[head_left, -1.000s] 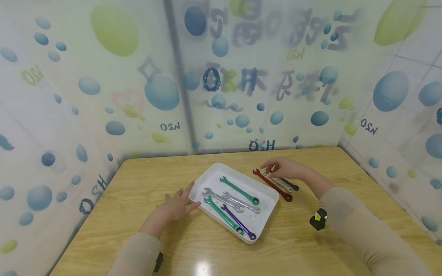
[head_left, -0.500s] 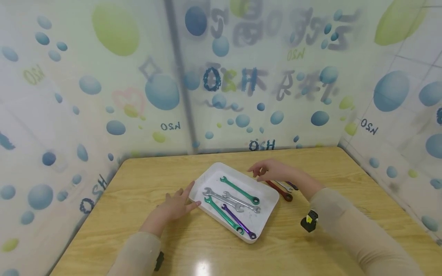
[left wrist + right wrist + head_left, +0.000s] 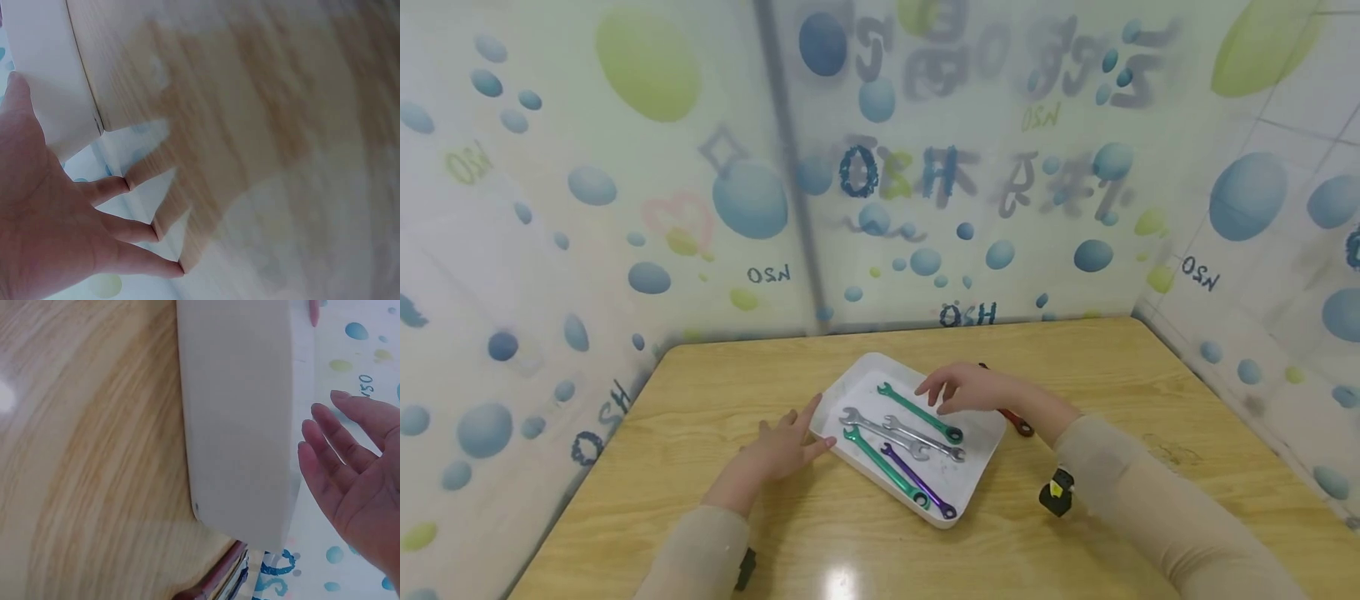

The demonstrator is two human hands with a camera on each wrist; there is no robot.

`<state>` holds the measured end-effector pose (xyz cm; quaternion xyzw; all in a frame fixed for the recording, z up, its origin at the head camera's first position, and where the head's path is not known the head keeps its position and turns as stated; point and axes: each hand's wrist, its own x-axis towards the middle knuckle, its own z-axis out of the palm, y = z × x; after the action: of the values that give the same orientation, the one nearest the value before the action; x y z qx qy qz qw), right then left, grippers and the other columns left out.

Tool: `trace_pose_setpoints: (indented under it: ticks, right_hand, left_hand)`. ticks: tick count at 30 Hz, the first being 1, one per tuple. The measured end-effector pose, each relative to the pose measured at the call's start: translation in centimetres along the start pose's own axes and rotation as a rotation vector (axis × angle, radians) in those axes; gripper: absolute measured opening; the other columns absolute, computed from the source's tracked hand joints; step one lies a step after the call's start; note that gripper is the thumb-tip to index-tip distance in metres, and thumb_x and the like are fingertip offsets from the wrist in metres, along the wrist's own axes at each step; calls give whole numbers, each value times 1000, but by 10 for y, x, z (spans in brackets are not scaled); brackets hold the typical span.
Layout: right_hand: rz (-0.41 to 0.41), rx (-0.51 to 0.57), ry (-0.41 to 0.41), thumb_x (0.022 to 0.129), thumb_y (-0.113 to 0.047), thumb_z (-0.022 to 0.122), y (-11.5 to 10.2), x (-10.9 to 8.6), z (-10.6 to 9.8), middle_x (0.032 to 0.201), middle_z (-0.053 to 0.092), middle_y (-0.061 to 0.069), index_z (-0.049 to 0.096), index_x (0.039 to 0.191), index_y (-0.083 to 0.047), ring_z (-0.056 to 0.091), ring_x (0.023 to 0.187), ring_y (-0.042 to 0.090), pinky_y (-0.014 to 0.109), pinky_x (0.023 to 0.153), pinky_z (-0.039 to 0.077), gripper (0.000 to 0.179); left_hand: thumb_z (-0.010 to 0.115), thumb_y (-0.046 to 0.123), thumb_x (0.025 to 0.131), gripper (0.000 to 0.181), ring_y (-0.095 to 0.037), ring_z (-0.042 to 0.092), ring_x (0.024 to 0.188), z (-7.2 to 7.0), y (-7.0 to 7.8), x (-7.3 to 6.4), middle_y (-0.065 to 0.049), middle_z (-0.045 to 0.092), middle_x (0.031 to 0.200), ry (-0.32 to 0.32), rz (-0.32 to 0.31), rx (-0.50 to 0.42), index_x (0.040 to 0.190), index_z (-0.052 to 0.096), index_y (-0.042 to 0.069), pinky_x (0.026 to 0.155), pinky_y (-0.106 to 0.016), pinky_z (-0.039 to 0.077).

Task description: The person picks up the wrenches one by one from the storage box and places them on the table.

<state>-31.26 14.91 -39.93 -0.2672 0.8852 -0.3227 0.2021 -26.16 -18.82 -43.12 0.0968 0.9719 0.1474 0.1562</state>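
My left hand (image 3: 778, 452) has its fingers spread at the left side of a white tray (image 3: 850, 387); in the left wrist view its fingertips touch the tabletop and its thumb lies along the tray's wall (image 3: 50, 75). Above the tray's far right part hovers my right hand (image 3: 973, 388), fingers loosely bent with nothing between them, as the right wrist view of the hand (image 3: 362, 475) confirms. Inside the tray lie two green ratchet wrenches (image 3: 917, 410), a purple wrench (image 3: 917, 481), a large silver wrench (image 3: 880, 431) and a smaller silver wrench (image 3: 925, 439).
Right of the tray a red wrench (image 3: 1017, 422) lies on the wooden table (image 3: 760, 375), mostly hidden by my right arm. Other wrenches beside it show only partly in the right wrist view. Walls with printed bubbles enclose the table's back and sides.
My right hand has moved left and nearer, from above the wrenches on the table to above the tray. Its arm now covers most of those wrenches. My left hand and the tray stay put.
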Motion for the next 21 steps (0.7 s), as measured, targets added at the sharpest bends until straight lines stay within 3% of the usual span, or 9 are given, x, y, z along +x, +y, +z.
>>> trace_pose_setpoints:
  ticks: [10,21]
  right_hand:
    - [41,-41,-70,90,-8,69,-5,4,12,101,65,-5,67,124,-18,59,90,15,33,78,51,35]
    - [23,-70,-135,89,-3,70,-3,9,31,97,63,-8,67,123,-20,59,83,13,30,73,51,38]
  left_hand:
    - [41,71,92,89,-70,11,128,0,-1,1,-32,21,153,2,4,5,158,4,25,83,-87,19]
    - [41,71,92,89,-70,12,129,-3,1,0,-32,21,153,-1,10,13,158,4,24,84,-86,19]
